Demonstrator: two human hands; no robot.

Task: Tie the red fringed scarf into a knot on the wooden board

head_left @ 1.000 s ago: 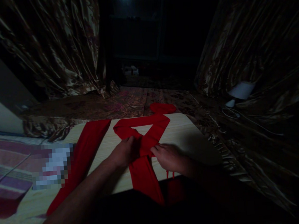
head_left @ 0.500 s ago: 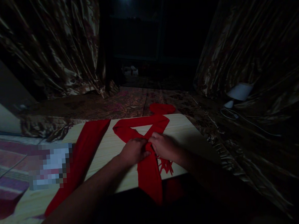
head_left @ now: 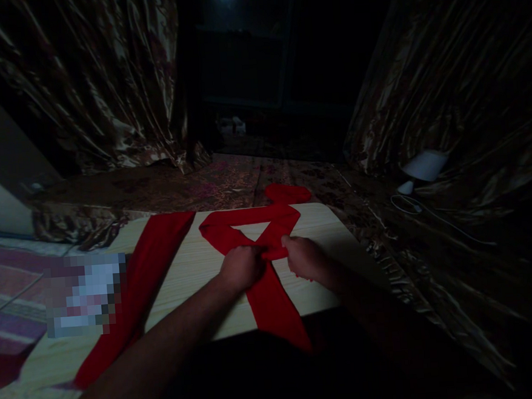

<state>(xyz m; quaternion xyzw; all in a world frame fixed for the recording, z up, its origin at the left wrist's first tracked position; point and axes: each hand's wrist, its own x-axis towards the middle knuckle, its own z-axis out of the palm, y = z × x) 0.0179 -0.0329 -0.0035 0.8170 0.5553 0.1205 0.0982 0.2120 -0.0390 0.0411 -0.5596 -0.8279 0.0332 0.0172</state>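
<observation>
A red scarf [head_left: 249, 216] lies looped on a pale wooden table [head_left: 193, 271], its two lengths crossing below a triangular gap. My left hand [head_left: 242, 267] is closed on the scarf at the crossing. To the right of it, my right hand [head_left: 304, 257] grips a part of the scarf that runs out sideways, with a bit of fringe showing under the fingers. The other length hangs over the table's near edge. A second long red cloth [head_left: 139, 281] lies flat along the left side of the table.
Beyond the far edge sits a small red cloth [head_left: 288, 193] on the patterned floor covering. A white lamp [head_left: 425, 165] with a cord stands at right. Patterned curtains [head_left: 116, 82] hang on both sides. A striped fabric [head_left: 8, 284] is at left. The room is dim.
My hands have moved apart, the right one going right and pulling part of the scarf sideways. The scarf's hanging length has swung to the right.
</observation>
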